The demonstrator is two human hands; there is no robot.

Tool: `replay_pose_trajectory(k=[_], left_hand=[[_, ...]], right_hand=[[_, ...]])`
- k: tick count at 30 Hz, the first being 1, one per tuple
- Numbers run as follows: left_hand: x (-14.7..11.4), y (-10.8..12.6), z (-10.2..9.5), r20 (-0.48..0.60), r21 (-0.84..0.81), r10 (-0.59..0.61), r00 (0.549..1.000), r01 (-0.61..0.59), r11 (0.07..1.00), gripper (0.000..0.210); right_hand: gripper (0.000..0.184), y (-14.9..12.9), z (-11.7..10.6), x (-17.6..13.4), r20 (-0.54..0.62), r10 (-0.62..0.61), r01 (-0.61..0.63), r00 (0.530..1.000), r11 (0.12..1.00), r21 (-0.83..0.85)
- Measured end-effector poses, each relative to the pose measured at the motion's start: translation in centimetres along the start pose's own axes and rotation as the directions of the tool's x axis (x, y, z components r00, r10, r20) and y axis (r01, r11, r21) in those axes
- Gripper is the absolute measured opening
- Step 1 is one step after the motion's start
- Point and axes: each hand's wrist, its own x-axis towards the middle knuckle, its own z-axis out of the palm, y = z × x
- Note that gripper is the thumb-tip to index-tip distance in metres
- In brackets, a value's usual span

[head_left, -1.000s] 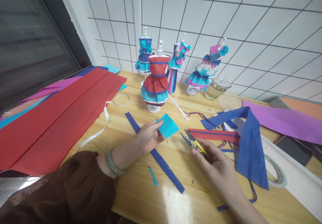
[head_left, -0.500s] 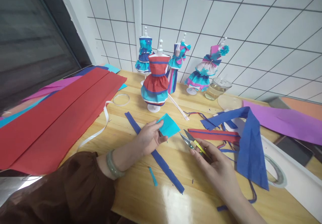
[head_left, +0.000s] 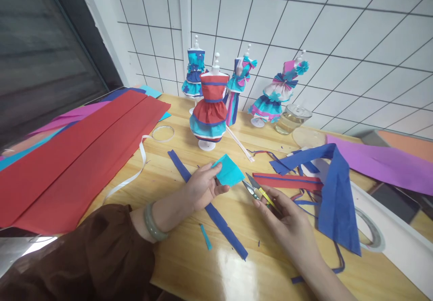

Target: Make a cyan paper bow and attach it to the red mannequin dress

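Observation:
My left hand (head_left: 203,186) pinches a small turquoise square of crepe paper (head_left: 230,171) by its left side, above the table. In my right hand (head_left: 287,215) is a pair of thread snips (head_left: 260,190) with yellow on the handle; the blades are parted and their tips come close to the paper's right corner. Beneath my left wrist lies a long blue paper strip (head_left: 225,231), with a turquoise scrap (head_left: 205,237) beside it. Behind my hands stands a mini dress form (head_left: 212,104) in a red, blue and turquoise paper dress.
Three more dressed forms stand by the tiled wall, one (head_left: 272,95) beside a glass jar of liquid (head_left: 292,119). Red paper sheets (head_left: 84,161) cover the left side. Folded blue paper (head_left: 340,201), a red strip (head_left: 287,180) and a tape roll (head_left: 375,233) lie right.
My left hand and the turquoise paper have shifted slightly right, nearer the snips. The snips stay parted and have barely moved.

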Motion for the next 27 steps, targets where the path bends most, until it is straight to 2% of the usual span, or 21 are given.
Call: replay_pose_trajectory(k=[6, 14, 19, 27], left_hand=[[-0.2, -0.4, 0.3, 0.030, 0.066, 0.047, 0.998, -0.049, 0.997, 0.007], [0.1, -0.6, 0.0, -0.021, 0.066, 0.085, 0.996, -0.083, 0.994, 0.005], [0.1, -0.8, 0.2, 0.015, 0.017, 0.119, 0.993, -0.120, 0.993, 0.004], [-0.1, -0.6, 0.4, 0.042, 0.016, 0.089, 0.995, -0.089, 0.996, 0.003]], right_hand=[[0.031, 0.4, 0.5, -0.1, 0.041, -0.001, -0.002, 0.999, 0.998, 0.065], [0.031, 1.0, 0.2, -0.1, 0.039, -0.060, 0.063, 0.997, 0.993, -0.102], [0.032, 1.0, 0.1, 0.0, 0.045, -0.088, 0.095, 0.995, 0.979, -0.181], [0.032, 1.1, 0.1, 0.0, 0.065, -0.111, 0.122, 0.992, 0.969, -0.216]])
